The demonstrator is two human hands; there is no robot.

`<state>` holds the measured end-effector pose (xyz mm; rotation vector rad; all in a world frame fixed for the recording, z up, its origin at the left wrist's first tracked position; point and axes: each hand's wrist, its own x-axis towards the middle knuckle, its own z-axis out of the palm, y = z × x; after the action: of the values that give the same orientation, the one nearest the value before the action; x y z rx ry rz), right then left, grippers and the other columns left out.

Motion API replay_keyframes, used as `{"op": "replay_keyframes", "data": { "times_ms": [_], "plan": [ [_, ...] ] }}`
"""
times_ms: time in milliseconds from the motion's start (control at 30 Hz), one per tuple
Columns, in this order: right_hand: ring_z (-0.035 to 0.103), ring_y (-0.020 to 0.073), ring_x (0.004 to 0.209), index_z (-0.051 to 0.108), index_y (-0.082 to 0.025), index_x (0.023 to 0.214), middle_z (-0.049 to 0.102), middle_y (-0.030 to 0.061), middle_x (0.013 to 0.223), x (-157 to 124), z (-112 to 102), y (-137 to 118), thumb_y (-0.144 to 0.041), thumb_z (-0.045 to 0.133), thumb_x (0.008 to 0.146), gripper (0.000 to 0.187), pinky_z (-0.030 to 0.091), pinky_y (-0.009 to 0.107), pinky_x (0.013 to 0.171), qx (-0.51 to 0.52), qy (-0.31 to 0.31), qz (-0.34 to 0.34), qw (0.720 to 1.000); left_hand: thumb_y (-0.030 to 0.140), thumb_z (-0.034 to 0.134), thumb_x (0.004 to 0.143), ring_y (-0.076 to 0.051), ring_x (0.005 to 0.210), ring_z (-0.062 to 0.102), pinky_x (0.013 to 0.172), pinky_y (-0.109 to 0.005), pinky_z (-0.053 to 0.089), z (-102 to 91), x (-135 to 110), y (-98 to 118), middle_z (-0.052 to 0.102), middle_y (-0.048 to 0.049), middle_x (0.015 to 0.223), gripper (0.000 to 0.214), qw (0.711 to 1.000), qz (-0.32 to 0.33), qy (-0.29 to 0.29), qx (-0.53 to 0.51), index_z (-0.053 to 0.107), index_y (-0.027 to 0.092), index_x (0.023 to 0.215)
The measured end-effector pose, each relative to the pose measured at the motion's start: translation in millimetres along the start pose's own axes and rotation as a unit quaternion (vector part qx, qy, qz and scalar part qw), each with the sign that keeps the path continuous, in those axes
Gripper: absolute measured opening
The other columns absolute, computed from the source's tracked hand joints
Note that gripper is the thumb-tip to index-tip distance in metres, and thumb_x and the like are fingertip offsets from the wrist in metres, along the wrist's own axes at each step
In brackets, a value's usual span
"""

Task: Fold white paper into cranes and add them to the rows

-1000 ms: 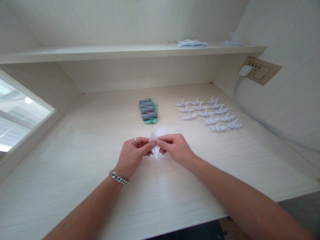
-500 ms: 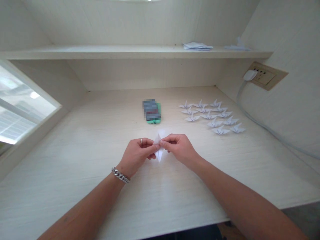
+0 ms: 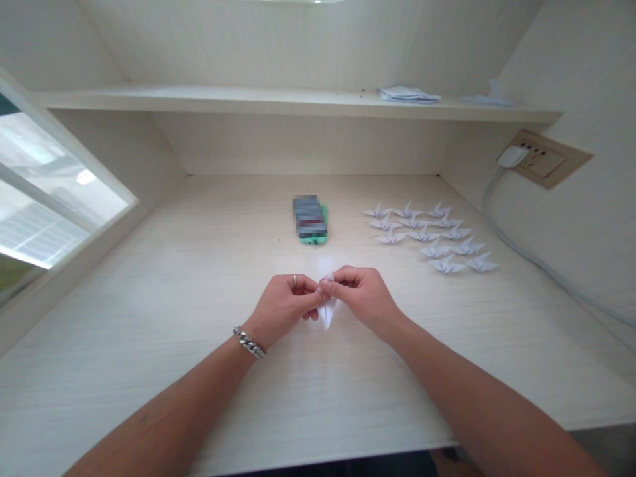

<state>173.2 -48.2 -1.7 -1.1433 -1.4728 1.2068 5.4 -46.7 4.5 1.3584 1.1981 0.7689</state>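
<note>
Between my hands, above the pale desk, is a small piece of folded white paper [image 3: 326, 315] with a narrow point toward me. My left hand [image 3: 288, 303] pinches its left side between thumb and fingers; a ring and a chain bracelet show on this hand and wrist. From the right, my right hand [image 3: 362, 291] pinches the upper part, its thumb close to the left thumb. The fingers hide much of the paper's middle. Beyond and to the right, several folded paper cranes [image 3: 422, 235] stand in rough rows on the desk.
A blurred dark and green object [image 3: 311, 222] lies on the desk beyond my hands. Folded paper sheets [image 3: 408, 95] rest on the shelf [image 3: 223, 101]. At right, a white plug [image 3: 513, 157] sits in the wall socket [image 3: 551, 162], its cable [image 3: 527, 262] running along the wall. A window [image 3: 54, 185] is at left.
The view has shifted slightly, so the desk things appear farther right. My right fingers have come over the paper's upper part, and my thumbs are closer together. Both hands still hold the paper.
</note>
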Motion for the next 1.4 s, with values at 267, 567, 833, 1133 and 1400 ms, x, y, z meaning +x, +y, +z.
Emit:
{"op": "replay_keyframes", "data": {
  "times_ms": [267,567,833,1133,1400],
  "plan": [
    [0.063,0.0179,0.079,0.074,-0.018,0.073,0.073,0.0054,0.082,0.4,0.8,-1.9,-0.031,0.071,0.073,0.014,0.046,0.031,0.074,0.034,0.02,0.006,0.999,0.03,0.073,0.068,-0.01,0.044,0.053,0.045,-0.021,0.04,0.6,-1.1,1.4,0.06,-0.0001,0.049,0.017,1.0,-0.005,-0.002,0.007,0.067,0.015,0.063],
    [0.065,0.0194,0.08,0.075,-0.019,0.076,0.074,0.0054,0.082,1.6,0.5,1.1,-0.034,0.072,0.073,0.016,0.049,0.033,0.076,0.039,0.027,0.001,0.999,0.04,0.072,0.071,-0.011,0.048,0.055,0.049,-0.022,0.045,1.9,-1.6,2.0,0.064,-0.0019,0.055,0.024,1.0,0.013,-0.007,-0.014,0.072,0.016,0.068],
    [0.064,0.0183,0.077,0.075,-0.018,0.075,0.073,0.0053,0.08,0.6,1.0,0.9,-0.035,0.071,0.075,0.018,0.048,0.031,0.072,0.012,0.028,-0.008,1.0,0.036,0.073,0.07,-0.009,0.048,0.051,0.047,-0.02,0.041,2.2,-1.8,0.3,0.062,-0.0003,0.053,0.022,1.0,0.023,0.013,-0.008,0.072,0.015,0.067],
    [0.064,0.0177,0.078,0.076,-0.019,0.077,0.072,0.0052,0.081,-0.1,0.4,1.0,-0.032,0.07,0.077,0.015,0.047,0.03,0.072,0.011,0.019,-0.018,1.0,0.034,0.073,0.071,-0.009,0.049,0.05,0.048,-0.02,0.041,2.3,-1.6,-0.4,0.062,-0.0001,0.055,0.02,1.0,0.021,0.011,-0.007,0.073,0.014,0.069],
    [0.065,0.0183,0.081,0.076,-0.019,0.082,0.073,0.0064,0.085,0.6,-1.1,1.0,-0.03,0.067,0.079,0.015,0.048,0.031,0.072,-0.019,0.011,-0.037,0.999,0.03,0.073,0.071,-0.007,0.048,0.049,0.047,-0.018,0.039,0.6,0.3,-2.0,0.061,0.0007,0.054,0.018,1.0,0.016,-0.004,-0.011,0.071,0.012,0.069]
  ]
}}
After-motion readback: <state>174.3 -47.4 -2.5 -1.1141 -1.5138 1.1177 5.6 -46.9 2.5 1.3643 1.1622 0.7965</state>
